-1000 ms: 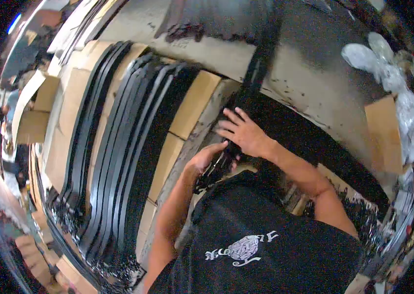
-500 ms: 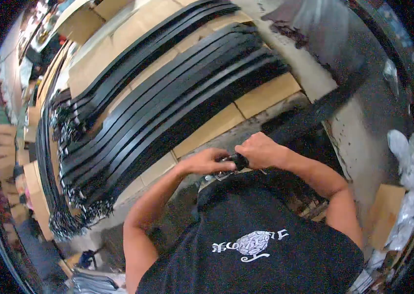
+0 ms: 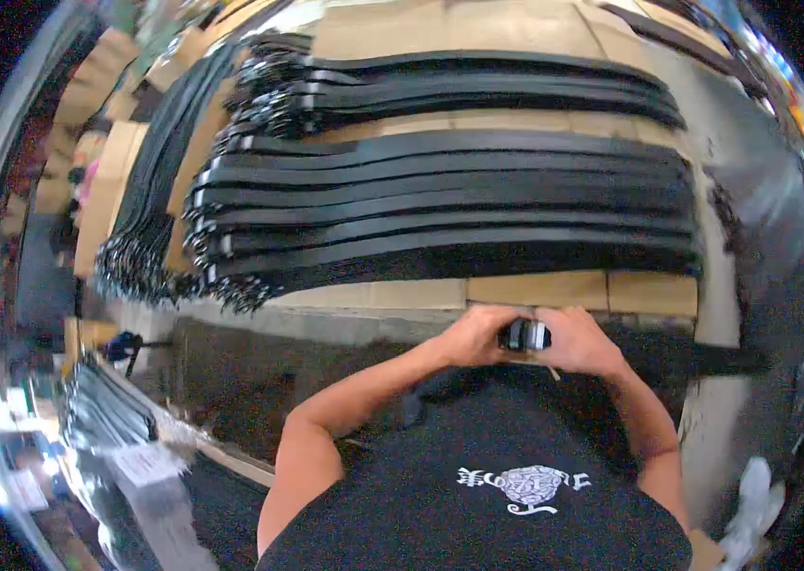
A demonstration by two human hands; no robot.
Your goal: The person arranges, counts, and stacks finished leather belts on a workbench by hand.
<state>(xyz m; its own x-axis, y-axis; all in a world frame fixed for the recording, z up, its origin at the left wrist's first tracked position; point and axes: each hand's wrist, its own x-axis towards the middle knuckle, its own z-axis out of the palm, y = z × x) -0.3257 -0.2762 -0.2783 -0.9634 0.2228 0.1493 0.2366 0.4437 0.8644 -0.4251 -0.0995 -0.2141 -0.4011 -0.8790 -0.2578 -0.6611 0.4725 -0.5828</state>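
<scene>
Close in front of my chest, my left hand (image 3: 481, 335) and my right hand (image 3: 582, 341) meet around a dark bundle with a shiny metal front, the buckle end of belts (image 3: 527, 334). The fingers of both hands are curled round it from either side. What hangs below is hidden by my hands and shirt. Just beyond lie rows of stacked black belts (image 3: 459, 205), laid lengthwise with their metal buckles (image 3: 221, 205) toward the left.
Cardboard sheets (image 3: 535, 290) lie beneath the belts. Another row of belts (image 3: 497, 90) is farther back, and more belts (image 3: 155, 171) hang over the left side. A clear plastic bag (image 3: 754, 504) is at lower right, and a paper-tagged bundle (image 3: 140, 462) at lower left.
My view has swung round so the belt rows now run level. My hands have come to either side of the buckle end, and the long dark strap trailing to the right is less visible.
</scene>
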